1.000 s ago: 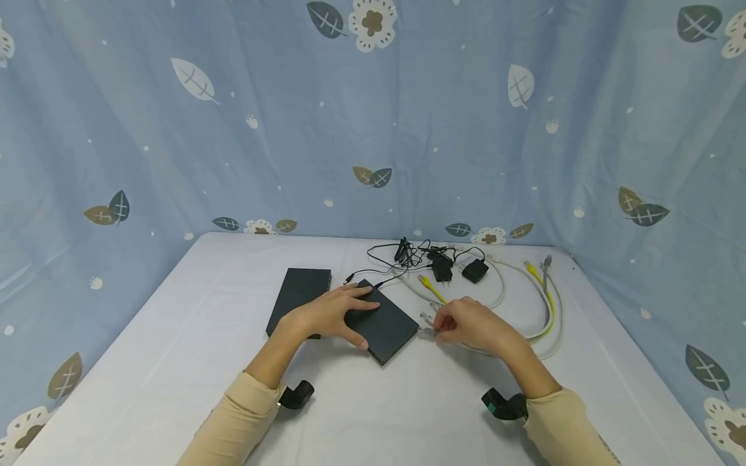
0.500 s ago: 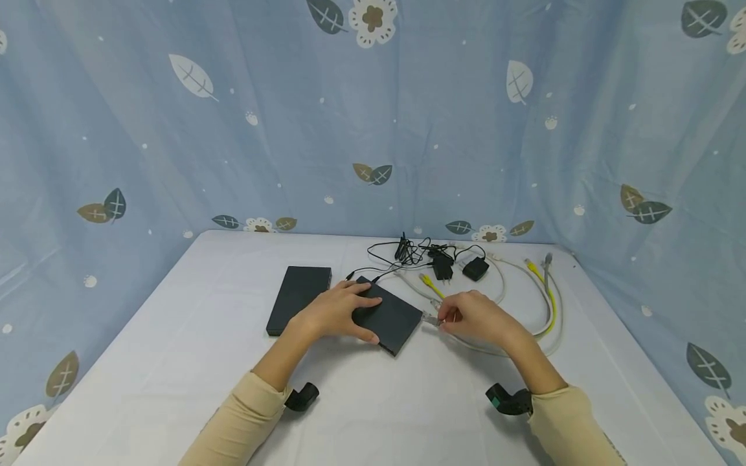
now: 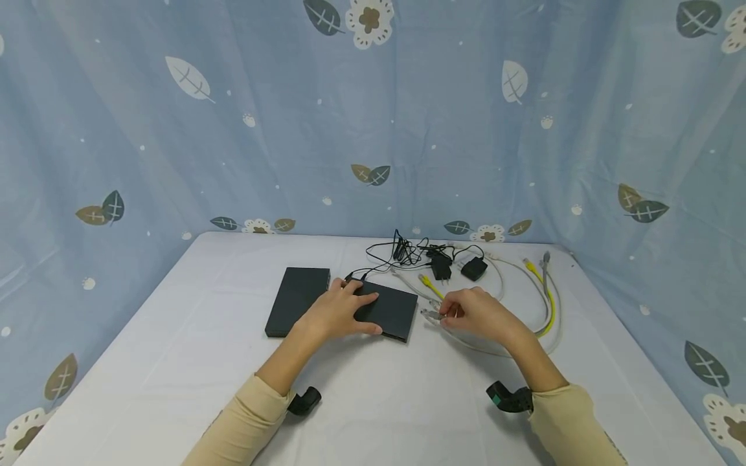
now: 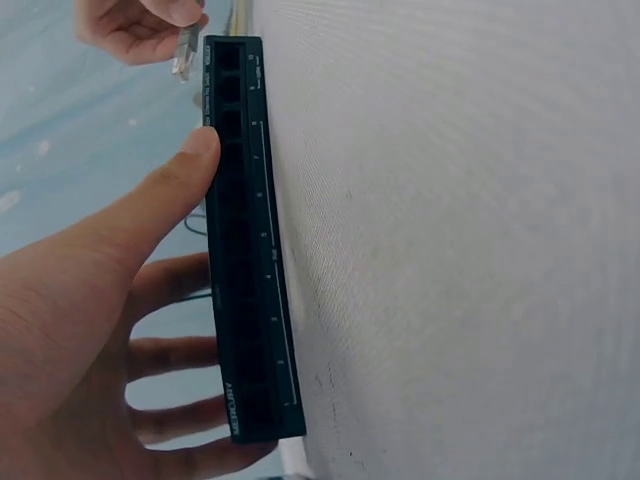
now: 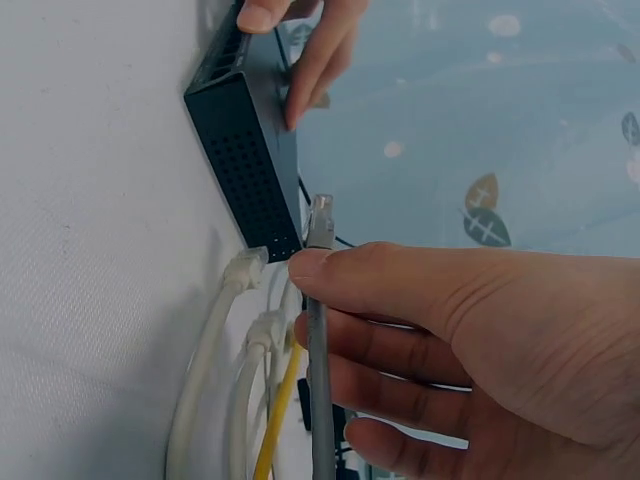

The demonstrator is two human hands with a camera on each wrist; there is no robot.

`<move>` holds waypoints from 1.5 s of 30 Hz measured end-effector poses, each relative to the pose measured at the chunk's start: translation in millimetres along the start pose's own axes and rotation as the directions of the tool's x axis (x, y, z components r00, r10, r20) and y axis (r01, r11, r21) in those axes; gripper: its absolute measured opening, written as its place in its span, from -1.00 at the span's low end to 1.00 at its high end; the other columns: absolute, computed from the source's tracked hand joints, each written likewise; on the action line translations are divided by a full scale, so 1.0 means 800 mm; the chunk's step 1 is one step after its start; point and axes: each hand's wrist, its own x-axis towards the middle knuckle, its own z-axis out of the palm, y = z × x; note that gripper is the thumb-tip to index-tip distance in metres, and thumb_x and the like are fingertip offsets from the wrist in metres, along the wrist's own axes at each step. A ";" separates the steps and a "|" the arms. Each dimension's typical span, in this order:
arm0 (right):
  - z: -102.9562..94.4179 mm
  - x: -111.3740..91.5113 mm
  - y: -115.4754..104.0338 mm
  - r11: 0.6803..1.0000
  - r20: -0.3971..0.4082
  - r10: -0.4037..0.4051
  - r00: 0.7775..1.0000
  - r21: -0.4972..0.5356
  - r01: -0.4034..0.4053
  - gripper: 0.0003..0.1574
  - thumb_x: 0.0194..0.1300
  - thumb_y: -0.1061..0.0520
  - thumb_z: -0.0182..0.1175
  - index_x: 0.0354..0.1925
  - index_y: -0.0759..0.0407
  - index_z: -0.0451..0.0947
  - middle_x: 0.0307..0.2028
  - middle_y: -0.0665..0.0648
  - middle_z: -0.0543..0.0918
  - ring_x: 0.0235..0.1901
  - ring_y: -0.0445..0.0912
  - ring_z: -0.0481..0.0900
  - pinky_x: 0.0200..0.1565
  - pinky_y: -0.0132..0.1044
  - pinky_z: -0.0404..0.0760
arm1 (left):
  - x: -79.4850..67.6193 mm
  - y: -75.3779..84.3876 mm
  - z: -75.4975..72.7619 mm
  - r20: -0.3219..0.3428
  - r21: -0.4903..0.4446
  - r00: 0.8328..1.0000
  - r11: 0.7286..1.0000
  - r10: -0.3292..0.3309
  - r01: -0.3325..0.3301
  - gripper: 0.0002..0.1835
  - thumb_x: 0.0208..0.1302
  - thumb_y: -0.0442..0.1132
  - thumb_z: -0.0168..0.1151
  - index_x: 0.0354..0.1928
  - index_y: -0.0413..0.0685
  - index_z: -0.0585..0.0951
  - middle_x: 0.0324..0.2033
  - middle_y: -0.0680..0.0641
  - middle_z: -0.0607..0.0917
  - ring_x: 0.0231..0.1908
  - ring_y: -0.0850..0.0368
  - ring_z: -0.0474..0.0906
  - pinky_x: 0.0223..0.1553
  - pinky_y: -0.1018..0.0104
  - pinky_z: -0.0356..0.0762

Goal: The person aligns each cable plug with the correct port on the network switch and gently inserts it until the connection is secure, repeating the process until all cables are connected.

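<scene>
A black network switch (image 3: 389, 309) lies flat near the middle of the table. Its front row of ports and the word MERCURY show in the left wrist view. My left hand (image 3: 331, 316) holds it, thumb at the front edge and fingers spread over the top towards the back. Just right of the switch, my right hand (image 3: 480, 317) pinches a grey network cable (image 5: 318, 370) between thumb and fingers, close behind its clear plug (image 5: 321, 212). That plug points towards the switch but stands apart from it.
A second black box (image 3: 297, 301) lies left of the switch. Behind are tangled black leads (image 3: 402, 252) and two power adapters (image 3: 441, 266) (image 3: 474, 268). Several white, grey and yellow cables (image 3: 550, 310) curve across the right side, and a patterned curtain (image 3: 373, 116) hangs behind.
My left hand has turned the switch anticlockwise, so its front edge faces me more squarely. My right hand keeps the grey cable, its plug lifted slightly, and has barely moved.
</scene>
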 end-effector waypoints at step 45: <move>-0.001 0.000 0.000 0.999 0.003 -0.041 0.999 0.004 0.041 -0.72 0.36 0.19 0.20 -0.04 0.30 0.68 -0.26 0.04 0.76 -0.30 -0.23 0.66 -0.25 -0.37 0.63 | 0.001 -0.014 0.002 0.048 -0.081 0.998 0.996 0.032 -0.028 -0.06 0.11 0.49 0.16 0.49 0.30 0.25 0.52 -0.10 0.15 0.50 -0.26 0.01 0.34 -0.29 0.23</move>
